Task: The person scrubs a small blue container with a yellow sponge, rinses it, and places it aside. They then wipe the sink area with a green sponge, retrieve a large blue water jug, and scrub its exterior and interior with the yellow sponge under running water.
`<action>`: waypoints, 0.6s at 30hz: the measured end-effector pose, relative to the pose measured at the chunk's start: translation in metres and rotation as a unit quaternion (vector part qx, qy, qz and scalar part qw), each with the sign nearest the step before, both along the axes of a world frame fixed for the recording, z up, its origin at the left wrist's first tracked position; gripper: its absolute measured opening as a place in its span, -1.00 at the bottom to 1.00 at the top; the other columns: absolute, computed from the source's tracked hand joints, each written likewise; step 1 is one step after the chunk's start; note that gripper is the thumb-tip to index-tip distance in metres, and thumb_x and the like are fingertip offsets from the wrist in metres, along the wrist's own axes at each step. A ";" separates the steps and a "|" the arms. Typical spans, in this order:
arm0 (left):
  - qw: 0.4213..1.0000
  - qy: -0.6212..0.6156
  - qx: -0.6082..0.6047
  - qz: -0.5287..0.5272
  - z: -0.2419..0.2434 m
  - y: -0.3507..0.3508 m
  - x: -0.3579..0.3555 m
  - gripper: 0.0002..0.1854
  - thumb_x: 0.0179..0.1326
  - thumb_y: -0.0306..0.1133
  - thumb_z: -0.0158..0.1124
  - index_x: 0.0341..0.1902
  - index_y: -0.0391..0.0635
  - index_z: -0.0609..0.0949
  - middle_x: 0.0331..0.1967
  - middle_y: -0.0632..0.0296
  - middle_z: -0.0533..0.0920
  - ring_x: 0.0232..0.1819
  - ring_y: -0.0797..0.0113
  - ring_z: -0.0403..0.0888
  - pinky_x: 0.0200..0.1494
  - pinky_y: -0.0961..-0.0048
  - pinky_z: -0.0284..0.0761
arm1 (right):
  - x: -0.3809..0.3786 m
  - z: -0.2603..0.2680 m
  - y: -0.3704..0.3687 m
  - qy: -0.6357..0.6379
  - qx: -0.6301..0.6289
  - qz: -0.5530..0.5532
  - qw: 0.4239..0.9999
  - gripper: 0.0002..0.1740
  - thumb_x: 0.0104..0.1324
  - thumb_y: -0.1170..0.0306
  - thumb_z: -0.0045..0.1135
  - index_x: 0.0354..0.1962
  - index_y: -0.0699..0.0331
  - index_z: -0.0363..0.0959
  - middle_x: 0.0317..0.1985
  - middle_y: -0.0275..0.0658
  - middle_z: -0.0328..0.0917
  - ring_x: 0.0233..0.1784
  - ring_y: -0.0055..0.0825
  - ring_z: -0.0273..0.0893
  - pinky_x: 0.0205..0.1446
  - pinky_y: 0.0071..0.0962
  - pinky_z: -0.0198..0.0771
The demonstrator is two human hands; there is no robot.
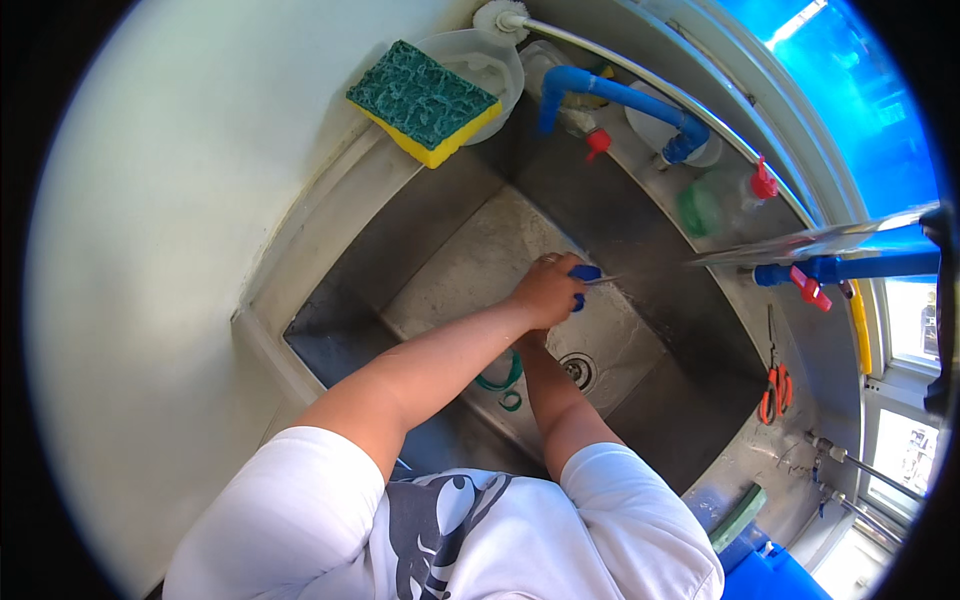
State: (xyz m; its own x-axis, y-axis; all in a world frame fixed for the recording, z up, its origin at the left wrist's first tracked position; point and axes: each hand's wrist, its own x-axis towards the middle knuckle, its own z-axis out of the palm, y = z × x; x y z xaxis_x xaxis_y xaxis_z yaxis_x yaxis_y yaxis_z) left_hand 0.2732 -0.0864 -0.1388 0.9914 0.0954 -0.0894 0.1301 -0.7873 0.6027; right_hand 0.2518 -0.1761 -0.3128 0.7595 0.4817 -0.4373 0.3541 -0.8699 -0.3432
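My left hand point(551, 289) is low in the stainless steel sink point(457, 262), closed around a blue-handled metal tool point(585, 272). Blue parts stick out past the fingers, and a thin metal part points right; its exact kind cannot be told. Just below is my right hand point(534, 339), mostly hidden under the left, so its fingers and anything in them are not visible. A green-rimmed round item point(517, 371) lies partly behind my forearms. The drain point(577, 370) is right of my right wrist.
On the upper-left ledge a green and yellow scouring sponge point(424, 101) rests by a translucent bowl point(480, 67). A blue pipe faucet point(615, 90) with a red valve handle point(598, 142) arches behind the sink. Orange-handled scissors point(775, 394) and a green block point(739, 517) lie on the right ledge.
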 end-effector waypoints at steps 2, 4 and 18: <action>0.997 -0.016 -0.034 0.067 -0.004 0.004 -0.004 -0.71 0.09 -0.39 0.36 -0.07 -0.04 0.76 0.25 0.02 0.47 0.24 -0.06 0.46 0.33 0.14 0.38 | 0.013 0.004 -0.006 0.023 0.032 0.020 0.999 -0.36 0.26 0.07 0.21 0.24 0.13 0.39 0.17 0.07 0.51 0.29 -0.04 0.45 0.31 -0.20 0.35; 0.981 -0.024 -0.051 0.186 -0.010 0.008 -0.011 -0.71 0.10 -0.39 0.35 -0.06 -0.06 0.75 0.23 -0.01 0.49 0.22 -0.10 0.48 0.30 0.13 0.42 | 0.032 0.014 -0.006 0.067 0.050 0.043 0.996 -0.38 0.24 0.18 0.22 0.25 0.13 0.38 0.04 0.08 0.58 0.22 0.05 0.49 0.28 -0.17 0.40; 0.566 0.080 -0.594 0.566 -0.037 -0.008 0.017 -0.58 0.38 -0.21 0.07 0.12 -0.29 0.60 0.11 -0.15 0.62 0.07 -0.04 0.63 0.10 0.19 0.52 | 0.077 0.200 -0.023 -0.188 0.105 0.139 0.966 -0.44 0.27 0.35 0.12 0.26 0.07 0.42 0.21 0.07 0.45 0.27 0.06 0.42 0.33 -0.10 0.33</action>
